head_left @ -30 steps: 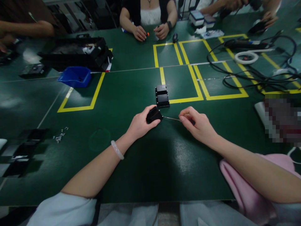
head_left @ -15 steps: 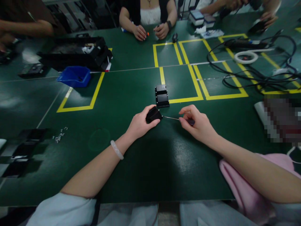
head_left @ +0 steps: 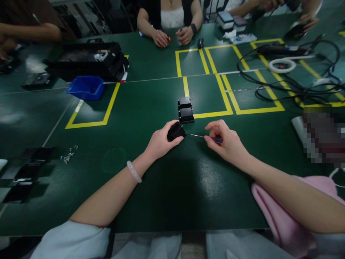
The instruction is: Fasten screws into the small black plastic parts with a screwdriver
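Note:
My left hand (head_left: 161, 142) is closed around a small black box (head_left: 176, 132), thumb in front and fingers behind. In my right hand (head_left: 223, 140) is a screwdriver (head_left: 195, 135), its dark handle pinched between thumb and fingers. The thin shaft points left, and its tip meets a screw on the box's right side. Just beyond the box lie two similar black boxes (head_left: 185, 113) in a row, with small screws standing out along their sides. Far to the left is a little pile of loose silver screws (head_left: 68, 154).
Black flat parts (head_left: 27, 172) lie at the left. A blue bin (head_left: 86, 88) leans by a black case (head_left: 88, 59). Black cables (head_left: 280, 90) and a white tape roll (head_left: 281, 66) are at right, pink cloth (head_left: 269, 201) under my right forearm. Co-workers sit across the green table.
The screwdriver handle has turned slightly in my right fingers, and the thumb has shifted a little left. My left hand and the box stay in place.

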The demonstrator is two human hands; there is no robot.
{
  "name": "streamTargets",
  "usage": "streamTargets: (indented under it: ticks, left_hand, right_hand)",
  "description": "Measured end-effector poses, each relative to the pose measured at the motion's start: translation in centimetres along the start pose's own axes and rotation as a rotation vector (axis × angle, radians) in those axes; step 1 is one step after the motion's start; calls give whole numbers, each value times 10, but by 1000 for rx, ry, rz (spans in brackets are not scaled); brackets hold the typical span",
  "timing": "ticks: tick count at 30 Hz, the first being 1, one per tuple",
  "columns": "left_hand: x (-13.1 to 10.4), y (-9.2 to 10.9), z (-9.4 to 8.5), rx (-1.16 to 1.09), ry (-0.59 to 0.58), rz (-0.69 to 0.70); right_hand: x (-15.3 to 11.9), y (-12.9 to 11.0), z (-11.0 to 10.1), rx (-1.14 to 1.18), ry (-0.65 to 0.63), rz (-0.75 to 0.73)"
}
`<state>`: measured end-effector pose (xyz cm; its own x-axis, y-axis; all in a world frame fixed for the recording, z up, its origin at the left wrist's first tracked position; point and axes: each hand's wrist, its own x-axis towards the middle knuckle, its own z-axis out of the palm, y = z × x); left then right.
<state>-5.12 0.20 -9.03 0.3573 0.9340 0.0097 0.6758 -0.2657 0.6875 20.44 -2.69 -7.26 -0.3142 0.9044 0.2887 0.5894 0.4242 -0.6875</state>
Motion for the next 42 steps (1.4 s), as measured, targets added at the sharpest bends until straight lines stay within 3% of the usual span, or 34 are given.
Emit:
streamTargets:
  ticks: [42]
  left_hand:
    - [0, 1, 0, 26, 15, 13]
  right_hand:
    - [0, -3, -2, -10, -21, -16]
